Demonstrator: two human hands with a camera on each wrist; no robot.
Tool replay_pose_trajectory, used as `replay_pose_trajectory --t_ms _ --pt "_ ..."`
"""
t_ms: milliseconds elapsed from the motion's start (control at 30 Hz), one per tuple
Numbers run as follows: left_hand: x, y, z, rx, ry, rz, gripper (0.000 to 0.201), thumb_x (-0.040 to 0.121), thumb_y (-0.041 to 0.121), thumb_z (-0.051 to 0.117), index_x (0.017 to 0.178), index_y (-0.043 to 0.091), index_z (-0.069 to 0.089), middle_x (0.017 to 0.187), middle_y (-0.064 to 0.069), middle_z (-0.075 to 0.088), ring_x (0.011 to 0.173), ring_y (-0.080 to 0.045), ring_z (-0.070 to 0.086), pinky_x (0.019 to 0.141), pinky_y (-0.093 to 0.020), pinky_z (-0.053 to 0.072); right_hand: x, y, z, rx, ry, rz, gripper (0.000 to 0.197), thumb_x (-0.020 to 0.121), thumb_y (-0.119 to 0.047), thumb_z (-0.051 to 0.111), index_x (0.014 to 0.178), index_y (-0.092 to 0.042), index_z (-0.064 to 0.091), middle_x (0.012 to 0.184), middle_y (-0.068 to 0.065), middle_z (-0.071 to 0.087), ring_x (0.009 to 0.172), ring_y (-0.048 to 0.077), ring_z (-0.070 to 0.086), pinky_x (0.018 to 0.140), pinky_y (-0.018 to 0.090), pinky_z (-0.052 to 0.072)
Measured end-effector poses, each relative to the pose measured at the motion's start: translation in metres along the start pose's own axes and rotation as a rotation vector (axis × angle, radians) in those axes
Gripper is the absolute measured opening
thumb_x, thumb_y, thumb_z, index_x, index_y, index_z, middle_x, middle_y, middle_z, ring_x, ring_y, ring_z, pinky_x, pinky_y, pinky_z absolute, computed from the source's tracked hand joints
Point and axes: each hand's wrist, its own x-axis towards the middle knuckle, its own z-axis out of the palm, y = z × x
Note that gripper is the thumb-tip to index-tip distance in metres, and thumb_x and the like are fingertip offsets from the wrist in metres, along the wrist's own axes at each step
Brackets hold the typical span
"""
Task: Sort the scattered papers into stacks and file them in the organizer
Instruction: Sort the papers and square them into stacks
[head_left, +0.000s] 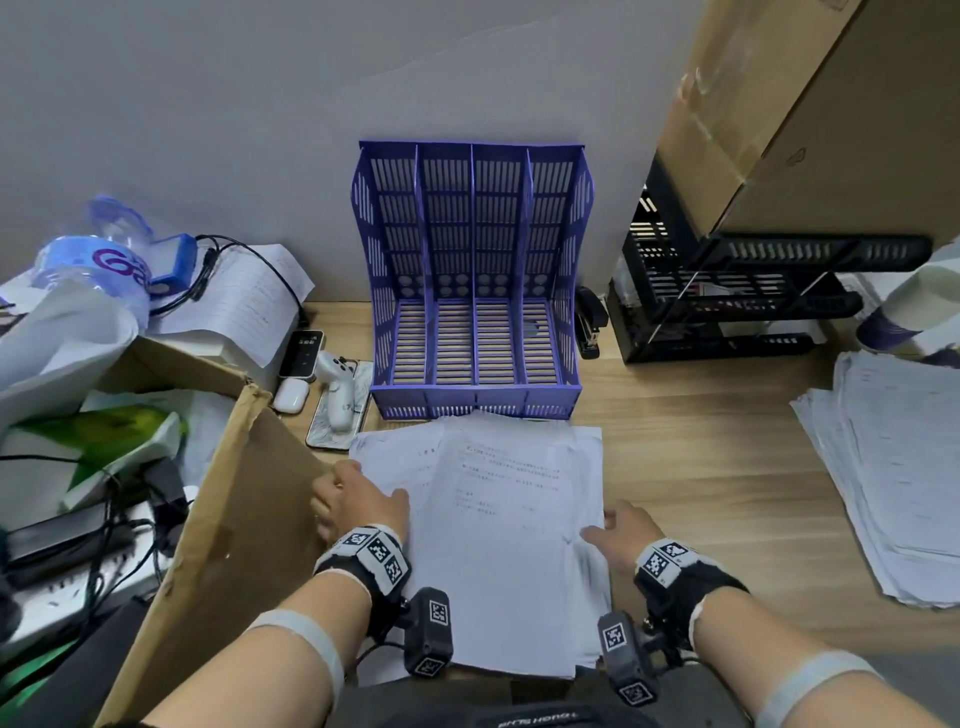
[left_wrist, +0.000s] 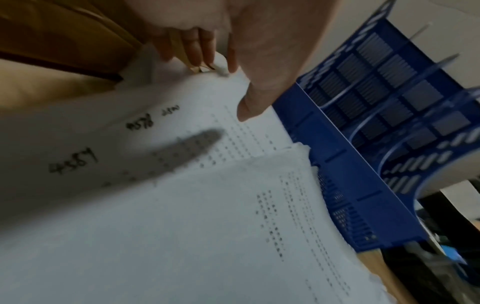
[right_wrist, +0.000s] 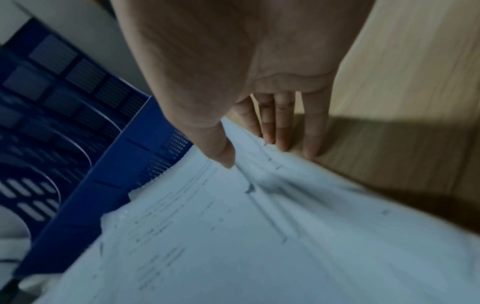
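A loose pile of printed white papers lies on the wooden desk, its far edge touching the front of the blue four-slot organizer, whose slots stand empty. My left hand is at the pile's left edge, fingers straight down beside it and thumb over the top sheet. My right hand is at the right edge, straight fingers touching the desk against the sheets, thumb on top. The left wrist view shows the left hand, papers and organizer. The right wrist view shows the right hand, papers and organizer.
A second fanned paper pile lies at the right. An open cardboard box flap stands close to my left hand. A phone and a white controller lie left of the organizer; a stapler and black tray rack stand to its right.
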Motion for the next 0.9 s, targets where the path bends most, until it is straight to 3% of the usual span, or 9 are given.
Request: replay_pose_trajectory --t_ms 133,267,433,533,600,667,733,800,900 --pt "0.007 -0.011 -0.006 -0.071 -0.130 -0.076 0.074 0.076 0.022 0.075 0.138 0.008 0.036 0.142 -0.019 0.042 0.131 -0.040 0.037 0.109 -0.048 0.036 -0.002 -0.017 0.008 0.120 -0.017 -0.034 0.027 0.081 -0.029 0.066 0.096 -0.008 0.058 0.094 0.007 0.060 0.084 0.023 0.057 0.074 0.028 0.044" --pt "0.006 -0.018 -0.006 -0.048 -0.252 0.063 0.063 0.082 0.033 0.070 0.134 0.010 0.045 0.140 -0.013 0.050 0.130 -0.037 0.045 0.106 -0.045 0.040 -0.007 -0.025 0.017 0.280 -0.130 -0.071 0.044 0.085 -0.024 0.069 0.122 -0.002 0.062 0.123 0.014 0.064 0.114 0.028 0.060 0.090 0.028 0.045" --pt "-0.004 -0.016 -0.003 -0.196 -0.458 0.173 0.056 0.081 0.026 0.076 0.128 0.013 0.049 0.120 -0.007 0.063 0.110 -0.026 0.058 0.090 -0.033 0.045 -0.009 -0.033 0.029 0.494 -0.187 -0.078 0.041 0.084 -0.015 0.071 0.123 -0.015 0.059 0.116 0.000 0.060 0.108 0.017 0.055 0.095 0.032 0.045" --pt "-0.009 -0.016 0.001 -0.170 -0.570 0.222 0.058 0.083 0.030 0.073 0.135 0.018 0.051 0.126 0.000 0.063 0.120 -0.024 0.057 0.105 -0.036 0.040 -0.004 -0.034 0.038 0.670 -0.347 0.010 0.046 0.083 -0.013 0.072 0.126 -0.015 0.054 0.127 0.005 0.059 0.116 0.023 0.056 0.092 0.041 0.047" --pt "-0.015 -0.009 0.000 -0.128 -0.583 0.275 0.032 0.088 0.023 0.067 0.119 0.017 0.062 0.102 0.000 0.066 0.103 -0.020 0.059 0.090 -0.029 0.041 -0.003 -0.034 0.040 0.614 -0.284 -0.023 0.053 0.081 -0.016 0.074 0.129 -0.015 0.051 0.127 0.005 0.057 0.111 0.021 0.057 0.083 0.038 0.050" --pt "-0.024 0.001 -0.003 -0.183 -0.572 0.367 0.008 0.089 0.015 0.064 0.095 0.010 0.067 0.080 -0.004 0.063 0.083 -0.015 0.054 0.074 -0.030 0.043 -0.002 -0.030 0.038 0.551 -0.137 -0.025 0.064 0.078 -0.019 0.076 0.133 -0.017 0.045 0.126 0.005 0.053 0.109 0.021 0.056 0.086 0.040 0.052" --pt "-0.035 0.013 -0.006 -0.264 -0.601 0.510 0.014 0.088 0.016 0.068 0.085 0.002 0.068 0.076 -0.006 0.064 0.075 -0.010 0.051 0.071 -0.027 0.043 -0.001 -0.026 0.029 0.547 -0.036 -0.009 0.078 0.074 -0.022 0.079 0.138 -0.014 0.036 0.129 0.007 0.051 0.111 0.026 0.057 0.093 0.041 0.051" --pt "-0.043 0.026 -0.006 -0.316 -0.664 0.626 0.022 0.088 0.018 0.069 0.071 0.005 0.065 0.068 0.004 0.056 0.065 -0.002 0.044 0.066 -0.023 0.042 -0.002 -0.023 0.016 0.595 0.026 0.023 0.087 0.069 -0.026 0.083 0.138 -0.011 0.032 0.127 0.010 0.053 0.101 0.030 0.061 0.088 0.042 0.053" --pt "-0.052 0.052 -0.010 -0.404 -0.705 0.691 0.036 0.089 0.012 0.068 0.059 0.022 0.052 0.056 0.019 0.040 0.052 0.006 0.033 0.055 -0.014 0.034 -0.004 -0.013 -0.005 0.877 0.024 0.031 0.067 0.069 -0.022 0.083 0.126 -0.019 0.047 0.111 0.013 0.065 0.080 0.028 0.063 0.073 0.040 0.055"
